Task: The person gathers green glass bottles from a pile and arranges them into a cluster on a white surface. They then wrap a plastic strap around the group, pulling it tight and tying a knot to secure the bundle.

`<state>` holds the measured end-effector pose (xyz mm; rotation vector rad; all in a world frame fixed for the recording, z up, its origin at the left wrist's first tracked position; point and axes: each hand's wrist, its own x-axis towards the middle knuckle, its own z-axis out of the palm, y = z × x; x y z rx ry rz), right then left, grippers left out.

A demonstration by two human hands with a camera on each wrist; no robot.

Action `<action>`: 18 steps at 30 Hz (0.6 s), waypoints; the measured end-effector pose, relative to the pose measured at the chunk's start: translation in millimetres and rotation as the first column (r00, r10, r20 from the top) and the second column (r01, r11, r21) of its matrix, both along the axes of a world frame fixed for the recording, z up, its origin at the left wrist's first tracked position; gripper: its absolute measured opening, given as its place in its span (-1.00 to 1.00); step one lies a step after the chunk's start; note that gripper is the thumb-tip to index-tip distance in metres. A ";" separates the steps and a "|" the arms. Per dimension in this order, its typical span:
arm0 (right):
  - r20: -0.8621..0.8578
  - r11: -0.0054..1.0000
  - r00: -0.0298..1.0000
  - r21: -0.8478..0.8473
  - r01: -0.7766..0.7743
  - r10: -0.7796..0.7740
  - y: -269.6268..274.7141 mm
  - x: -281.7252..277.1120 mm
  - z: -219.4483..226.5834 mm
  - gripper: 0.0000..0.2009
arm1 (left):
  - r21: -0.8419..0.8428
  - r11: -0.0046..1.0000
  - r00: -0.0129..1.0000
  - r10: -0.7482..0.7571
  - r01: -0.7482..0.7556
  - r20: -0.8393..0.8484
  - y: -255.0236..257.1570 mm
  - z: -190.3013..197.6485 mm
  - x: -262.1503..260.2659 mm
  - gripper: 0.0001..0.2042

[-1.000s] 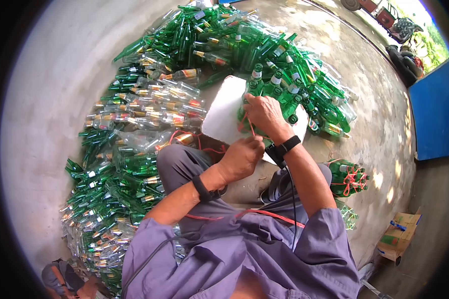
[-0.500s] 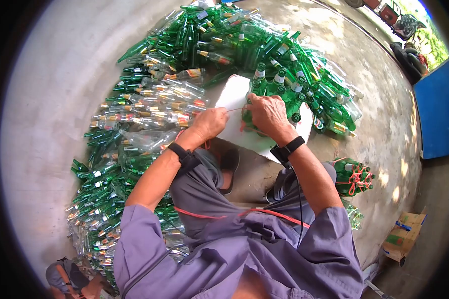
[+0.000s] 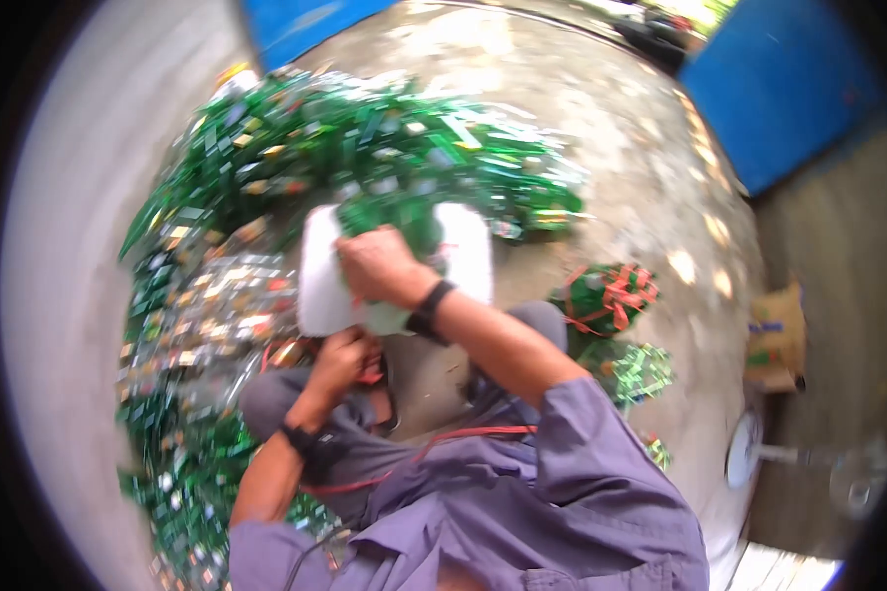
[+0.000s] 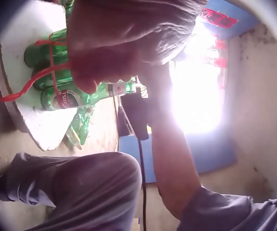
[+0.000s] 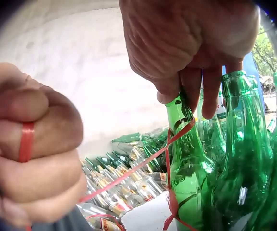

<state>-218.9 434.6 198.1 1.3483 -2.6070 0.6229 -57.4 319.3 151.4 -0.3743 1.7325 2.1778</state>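
Observation:
Several green bottles [image 5: 189, 185] stand upright in a cluster on a white board [image 3: 468, 251]. A red plastic strap [image 5: 129, 173] runs round them and stretches out to my left hand [image 3: 340, 364], which grips it in a fist with a turn over one finger. That fist is near my left knee, below the board's front edge. My right hand [image 3: 379, 264] is over the bottle tops, its thumb and fingers pinching one bottle's neck. A bottle with a red-and-white label [image 4: 65, 99] shows low in the cluster in the left wrist view.
Loose green and clear bottles [image 3: 365, 148] lie heaped beyond the board and along my left. To my right are a bundle tied in red strap [image 3: 606, 298] and some pale green bottles [image 3: 641, 374]. A cardboard box [image 3: 776, 340] and a blue panel [image 3: 779, 89] stand farther right.
My left hand pulled away leftward from the bottles with the strap, then came down near the left knee. The right hand has stayed at the bottle tops. The head view has swung and blurred.

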 end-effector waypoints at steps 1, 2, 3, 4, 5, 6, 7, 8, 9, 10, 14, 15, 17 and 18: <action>0.004 1.000 1.000 -0.003 0.006 -0.006 0.9 0.4 2.6 -0.88 | -0.230 0.973 0.999 0.002 0.010 0.051 -14.1 -2.3 4.1 -0.83; 0.011 1.000 1.000 -0.010 0.000 0.001 0.1 1.3 3.2 -0.90 | -0.398 0.917 0.995 0.024 0.018 0.101 -28.5 0.4 3.7 -0.79; 0.014 0.999 1.000 -0.043 0.016 -0.015 -0.9 3.1 0.3 -0.92 | -0.363 0.931 0.997 0.007 0.022 0.081 -57.0 -8.7 1.1 -0.76; 0.017 0.997 1.000 -0.080 0.022 -0.020 -2.1 4.2 -2.0 -0.94 | -0.332 0.943 0.998 0.002 0.019 0.062 -73.7 -14.1 -4.3 -0.74; 0.026 0.996 0.999 -0.086 0.038 -0.036 -1.4 4.0 -1.5 -0.94 | -0.239 0.971 0.999 -0.015 0.025 0.047 -67.7 -3.7 -8.5 -0.71; 0.037 0.995 0.998 -0.092 0.045 -0.042 -2.2 4.7 -1.8 -0.94 | -0.143 0.989 0.999 -0.021 0.026 0.035 -66.6 9.9 -9.0 -0.69; 0.036 0.992 0.998 -0.107 0.064 -0.060 -5.9 2.4 -10.2 -0.93 | -0.256 0.966 0.995 0.061 -0.037 0.083 -38.1 35.7 -5.4 -0.67; 0.070 0.994 0.996 -0.095 0.055 -0.048 -6.6 1.0 -10.1 -0.92 | -0.254 0.967 0.995 0.048 -0.026 0.084 -26.6 33.8 -4.7 -0.67; 0.066 0.994 0.996 -0.093 0.059 -0.053 -6.8 1.3 -10.5 -0.92 | -0.234 0.972 0.998 0.000 0.013 0.057 -18.6 28.9 -2.3 -0.67; 0.062 0.994 0.996 -0.092 0.062 -0.056 -6.9 2.2 -11.9 -0.92 | -0.216 0.975 0.998 -0.046 0.052 0.031 -11.6 26.2 -0.3 -0.67; 0.059 0.988 0.997 -0.144 0.056 -0.048 -6.3 2.7 -15.7 -0.92 | -0.201 0.977 0.997 0.070 -0.072 -0.016 6.5 36.0 5.0 -0.70; 0.041 0.988 0.998 -0.145 0.044 -0.039 -6.2 2.2 -16.5 -0.93 | -0.202 0.977 0.997 0.068 -0.071 -0.022 4.2 34.7 7.7 -0.70; 0.045 0.993 0.999 -0.117 0.029 -0.024 -4.8 0.8 -11.7 -0.93 | -0.206 0.973 0.988 0.076 -0.104 -0.136 -0.2 34.7 13.5 -0.71; 0.054 0.996 0.998 -0.087 0.011 -0.006 -4.0 1.7 -10.5 -0.92 | -0.208 0.973 0.988 0.074 -0.101 -0.134 -0.5 37.0 16.2 -0.71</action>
